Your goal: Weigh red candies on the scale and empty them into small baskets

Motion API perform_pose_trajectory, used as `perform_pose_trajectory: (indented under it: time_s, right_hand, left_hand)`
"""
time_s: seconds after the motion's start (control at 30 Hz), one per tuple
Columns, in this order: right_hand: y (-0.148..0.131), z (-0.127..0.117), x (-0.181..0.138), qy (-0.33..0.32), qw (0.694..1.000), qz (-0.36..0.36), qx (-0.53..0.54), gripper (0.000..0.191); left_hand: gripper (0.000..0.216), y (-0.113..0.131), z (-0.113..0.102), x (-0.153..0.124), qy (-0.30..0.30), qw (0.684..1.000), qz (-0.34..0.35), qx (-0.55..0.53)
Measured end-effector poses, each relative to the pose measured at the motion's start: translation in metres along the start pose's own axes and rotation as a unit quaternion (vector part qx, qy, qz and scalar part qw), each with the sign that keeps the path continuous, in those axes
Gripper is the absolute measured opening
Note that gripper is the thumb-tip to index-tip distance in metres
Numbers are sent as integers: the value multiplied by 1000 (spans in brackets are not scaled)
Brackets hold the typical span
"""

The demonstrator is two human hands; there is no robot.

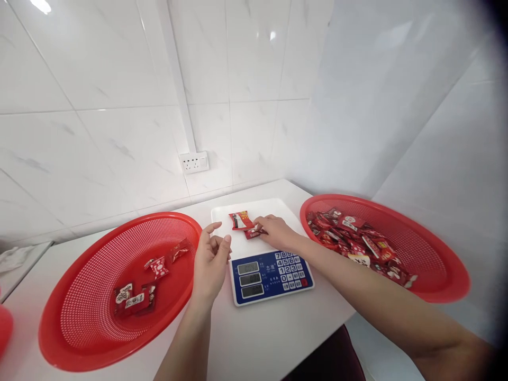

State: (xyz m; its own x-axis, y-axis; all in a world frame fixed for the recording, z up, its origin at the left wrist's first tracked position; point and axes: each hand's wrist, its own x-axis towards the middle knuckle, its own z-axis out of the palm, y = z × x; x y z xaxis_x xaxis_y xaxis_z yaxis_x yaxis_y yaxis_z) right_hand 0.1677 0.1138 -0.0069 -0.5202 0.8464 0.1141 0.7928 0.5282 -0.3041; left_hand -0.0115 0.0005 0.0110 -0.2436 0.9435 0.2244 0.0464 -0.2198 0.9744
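Observation:
A digital weighing scale (273, 276) with a white pan (278, 211) and a blue keypad panel stands on the table before me. On its pan lies a bright red snack packet (240, 220). Just beside it, my right hand (275, 232) reaches over the pan, fingers closed on a small dark red packet (254, 233) partly tucked against the first. My left hand (212, 259) hovers at the scale's left edge with its fingers apart and loosely bent, holding nothing. The top display shows digits too faint to read surely.
To the left, a red plastic basket (85, 338) holds several wrapped packets (137, 299). Another red basket (444, 280) on the right has a heap of similar packets (357, 241). Behind the white table (238, 344) rises a tiled wall with a socket (194, 162).

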Motion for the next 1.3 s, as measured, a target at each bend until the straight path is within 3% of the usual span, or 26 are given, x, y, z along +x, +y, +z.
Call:
perform_pose_trajectory:
  time_s: [0.1,0.17,0.23,0.3,0.4,0.63,0.77,0.83,0.93,1.07,1.2,1.3]
  right_hand:
    - [-4,-7,-8,0,999,-10,37,30]
    - [-10,-13,-15,-8,990,-2,138,24]
    - [-18,-19,-23,-27,955,5,295,19]
    - [-27,-24,-31,-46,901,0,432,15]
    - [-39,-29,-41,-53,868,-17,494,16]
    - [-50,-27,-56,-2,895,-25,446,18]
    - [-34,-26,-48,3,895,-24,445,16]
    - [-16,-28,-40,36,919,5,393,18]
    - [14,-31,-28,82,972,79,207,25]
    - [33,-25,-22,9,997,64,50,43]
    - [27,-9,-20,-19,998,50,18,51]
    - [22,-1,-16,-4,998,54,11,43]
  left_hand:
    - [32,-3,-1,2,-4,1000,4,29]
    - [30,-5,0,2,-8,999,3,41]
    - [29,-6,2,3,-19,999,1,44]
    - [31,-7,4,3,-46,998,-3,39]
    - [33,-7,6,2,-90,996,-17,6]
    - [35,-8,10,0,-105,989,-50,-91]
    - [28,-8,12,0,-77,992,-46,-83]
    - [26,-9,10,1,-58,993,-45,-87]
    - [26,-11,6,4,-37,993,-46,-98]
    - [27,-12,4,5,-24,992,-49,-113]
    - [27,-12,5,6,-23,991,-55,-117]
    - [28,-11,6,5,-29,991,-65,-112]
